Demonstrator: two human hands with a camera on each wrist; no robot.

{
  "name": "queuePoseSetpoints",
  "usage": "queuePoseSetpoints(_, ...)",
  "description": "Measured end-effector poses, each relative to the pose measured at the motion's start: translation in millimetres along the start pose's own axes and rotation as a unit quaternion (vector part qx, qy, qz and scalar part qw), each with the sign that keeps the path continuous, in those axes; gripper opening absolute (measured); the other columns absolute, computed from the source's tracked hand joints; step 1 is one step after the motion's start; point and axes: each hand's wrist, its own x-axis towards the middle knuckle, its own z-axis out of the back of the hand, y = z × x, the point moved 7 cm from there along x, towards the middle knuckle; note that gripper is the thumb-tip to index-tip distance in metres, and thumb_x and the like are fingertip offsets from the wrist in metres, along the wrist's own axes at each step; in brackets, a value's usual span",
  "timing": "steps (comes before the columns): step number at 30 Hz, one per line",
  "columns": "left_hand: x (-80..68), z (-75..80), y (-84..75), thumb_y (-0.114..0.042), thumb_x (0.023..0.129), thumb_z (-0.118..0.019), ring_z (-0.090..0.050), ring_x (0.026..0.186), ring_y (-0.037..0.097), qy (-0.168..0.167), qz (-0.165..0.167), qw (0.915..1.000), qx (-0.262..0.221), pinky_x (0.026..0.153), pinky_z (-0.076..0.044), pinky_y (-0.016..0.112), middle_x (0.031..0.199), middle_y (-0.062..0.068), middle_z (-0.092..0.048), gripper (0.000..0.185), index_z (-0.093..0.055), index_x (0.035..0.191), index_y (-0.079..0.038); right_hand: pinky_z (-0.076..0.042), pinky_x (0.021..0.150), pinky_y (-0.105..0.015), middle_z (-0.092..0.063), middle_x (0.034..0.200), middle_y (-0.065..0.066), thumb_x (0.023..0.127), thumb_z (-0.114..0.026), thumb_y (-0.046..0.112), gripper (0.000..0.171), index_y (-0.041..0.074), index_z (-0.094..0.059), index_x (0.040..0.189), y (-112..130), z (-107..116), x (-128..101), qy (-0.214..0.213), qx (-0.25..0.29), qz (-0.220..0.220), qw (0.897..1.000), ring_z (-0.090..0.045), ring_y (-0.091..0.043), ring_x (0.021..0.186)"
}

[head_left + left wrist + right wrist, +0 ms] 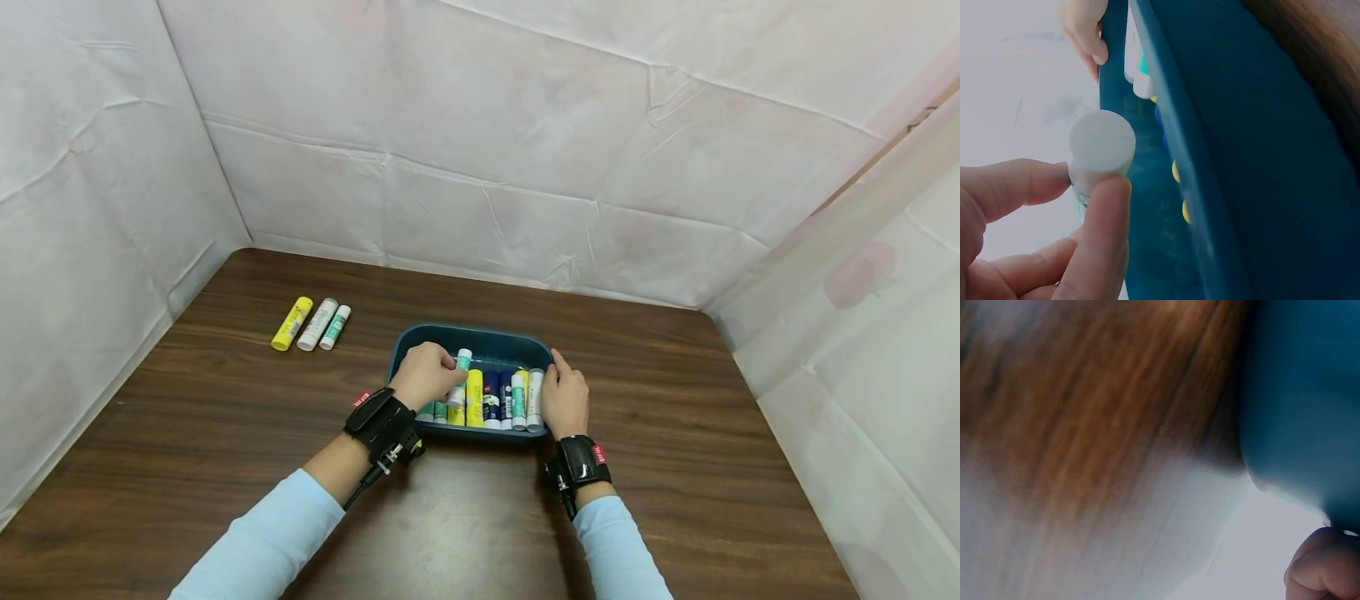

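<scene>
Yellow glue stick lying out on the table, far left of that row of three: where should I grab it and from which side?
Judging from the head view, pinch the yellow glue stick across its middle, from above. It lies flat with its left side free, while the white stick lies close along its right, so that finger has little room. The left hand is nearer but holds a teal stick.

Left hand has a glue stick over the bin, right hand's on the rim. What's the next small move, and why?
Probably lift the stick clear of the bin and carry it left toward the three sticks on the table. The left hand pinches it just above the row, while the right hand steadies the rim.
</scene>
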Motion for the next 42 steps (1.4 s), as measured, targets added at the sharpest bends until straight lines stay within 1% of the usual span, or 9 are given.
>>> queuePoseSetpoints(5,2.2,-13.9,-1.9,-0.022,0.088,-0.064,-0.060,0.054,0.014,0.010,0.003,0.9999,0.000,0.048,-0.041,0.021,0.076,0.008,-0.068,0.022,-0.072,0.086,-0.002,-0.032,0.060,-0.031,-0.055,0.094,-0.018,0.100,-0.036,0.025,0.041,0.016,-0.047,0.139,-0.4,0.4,-0.1,-0.003,0.002,-0.002,1.000,-0.042,-0.025,0.069)
queuePoseSetpoints(9,3.2,-25.3,-3.6,-0.021,0.088,-0.064,-0.058,0.055,0.012,0.017,-0.002,0.9998,-0.004,0.050,-0.041,0.021,0.078,0.008,-0.068,0.022,-0.071,0.091,-0.001,-0.032,0.060,-0.031,-0.055,0.094,-0.018,0.100,-0.036,0.025,0.041,0.015,-0.047,0.138,-0.2,0.2,0.6,-0.003,0.002,-0.003,1.000,-0.042,-0.025,0.069)
queuePoseSetpoints(12,4.5,-33.9,-6.0,-0.021,0.088,-0.064,-0.053,0.052,0.010,0.024,-0.003,0.9996,-0.011,0.049,-0.038,0.021,0.070,0.005,-0.065,0.022,-0.069,0.077,-0.003,-0.032,0.060,-0.031,-0.055,0.094,-0.019,0.100,-0.036,0.025,0.041,0.015,-0.047,0.138,-0.6,0.2,0.9,-0.002,0.005,-0.008,1.000,-0.043,-0.025,0.069)
queuePoseSetpoints(15,6.6,-42.7,-8.4,-0.019,0.089,-0.063,-0.040,0.043,0.010,0.032,-0.009,0.9993,-0.015,0.044,-0.029,0.022,0.051,0.000,-0.048,0.041,-0.051,0.051,-0.009,-0.035,0.063,-0.033,-0.056,0.100,-0.020,0.100,-0.036,0.025,0.041,0.015,-0.047,0.138,-0.2,0.4,0.8,-0.002,0.008,-0.009,1.000,-0.045,-0.027,0.073)
queuePoseSetpoints(17,7.6,-48.1,-9.9,-0.018,0.089,-0.062,-0.035,0.040,0.010,0.036,-0.016,0.9991,-0.017,0.042,-0.024,0.022,0.043,-0.003,-0.038,0.050,-0.038,0.046,-0.013,-0.036,0.066,-0.035,-0.057,0.105,-0.021,0.100,-0.036,0.025,0.041,0.015,-0.047,0.138,0.4,0.5,0.9,-0.003,0.009,-0.008,1.000,-0.048,-0.028,0.077)
queuePoseSetpoints(19,8.2,-52.4,-11.5,-0.017,0.089,-0.062,-0.034,0.037,0.010,0.036,-0.026,0.9988,-0.020,0.041,-0.023,0.022,0.041,-0.004,-0.034,0.053,-0.033,0.044,-0.015,-0.037,0.069,-0.037,-0.057,0.109,-0.022,0.100,-0.036,0.025,0.041,0.015,-0.047,0.138,1.0,0.4,0.9,-0.003,0.008,-0.006,1.000,-0.050,-0.030,0.081)
queuePoseSetpoints(25,9.6,-62.1,-13.3,-0.014,0.089,-0.062,-0.040,0.036,0.011,0.035,-0.041,0.9983,-0.024,0.041,-0.029,0.022,0.038,-0.003,-0.038,0.054,-0.034,0.043,-0.016,-0.038,0.068,-0.036,-0.058,0.106,-0.021,0.100,-0.037,0.025,0.041,0.015,-0.047,0.138,1.5,-0.4,0.9,-0.004,0.005,-0.006,1.000,-0.050,-0.029,0.081)
queuePoseSetpoints(34,10.1,-67.3,-16.3,-0.016,0.088,-0.064,-0.030,0.034,0.010,0.026,-0.056,0.9981,-0.007,0.041,-0.024,0.022,0.038,-0.004,-0.032,0.054,-0.036,0.041,-0.015,-0.036,0.065,-0.034,-0.057,0.102,-0.020,0.100,-0.037,0.024,0.041,0.015,-0.047,0.139,2.5,-1.4,1.6,0.002,0.002,-0.006,1.000,-0.049,-0.028,0.077)
queuePoseSetpoints(42,9.6,-69.9,-19.4,-0.015,0.088,-0.064,-0.030,0.036,0.010,0.026,-0.070,0.9972,-0.006,0.043,-0.024,0.022,0.040,-0.004,-0.027,0.055,-0.032,0.044,-0.016,-0.038,0.069,-0.037,-0.057,0.110,-0.021,0.100,-0.035,0.025,0.041,0.015,-0.047,0.138,-0.9,-1.0,1.7,0.003,0.005,-0.007,1.000,-0.052,-0.031,0.083)
